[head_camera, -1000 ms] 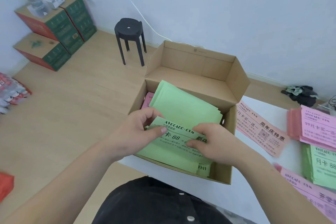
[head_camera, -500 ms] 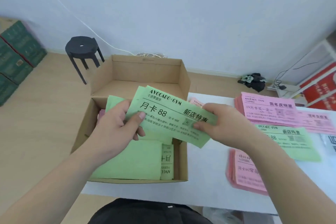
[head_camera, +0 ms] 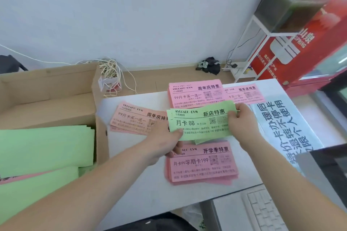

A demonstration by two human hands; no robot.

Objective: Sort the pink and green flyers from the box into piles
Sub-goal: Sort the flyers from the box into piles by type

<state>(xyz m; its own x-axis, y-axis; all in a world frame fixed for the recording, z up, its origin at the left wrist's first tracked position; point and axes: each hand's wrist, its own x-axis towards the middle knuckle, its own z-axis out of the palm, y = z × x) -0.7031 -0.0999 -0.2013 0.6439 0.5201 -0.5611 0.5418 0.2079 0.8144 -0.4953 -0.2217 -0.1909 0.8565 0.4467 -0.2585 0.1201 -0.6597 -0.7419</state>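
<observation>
– Fingers (head_camera: 177,131): your left hand (head_camera: 165,142) has its thumb on top and the rest curled beneath the near-left corner of the green flyer (head_camera: 201,122). Right hand (head_camera: 242,120) pinches its far-right end. Possibly several sheets in that grip; can't count.
– Confirmed. You hold it in the air over the white table (head_camera: 142,184), among the pink piles (head_camera: 202,167). A green edge (head_camera: 199,141) shows just beneath; likely the green pile, mostly hidden.
– Handling: thin paper, light, floppy, slick sheet on sheet. It bows between your hands. Grip the two short ends and lay it flat and low, or it'll skate.
– Nearest you: keyboard (head_camera: 262,210). Then the term-card pink pile, just under your left hand; contact unclear.
– Left: cardboard box (head_camera: 101,137), more green flyers (head_camera: 45,148) inside. Loose pink pile (head_camera: 131,118) just beside it.
– Back edge: two anniversary pink piles (head_camera: 195,93), printed notice (head_camera: 281,124) to the right. Tabletop looks smooth.
– Beyond: wood floor (head_camera: 169,77), cable tangle (head_camera: 109,73), dark cloth (head_camera: 210,64) by the pale wall (head_camera: 150,15), white rack (head_camera: 281,33), red sign (head_camera: 293,52).
</observation>
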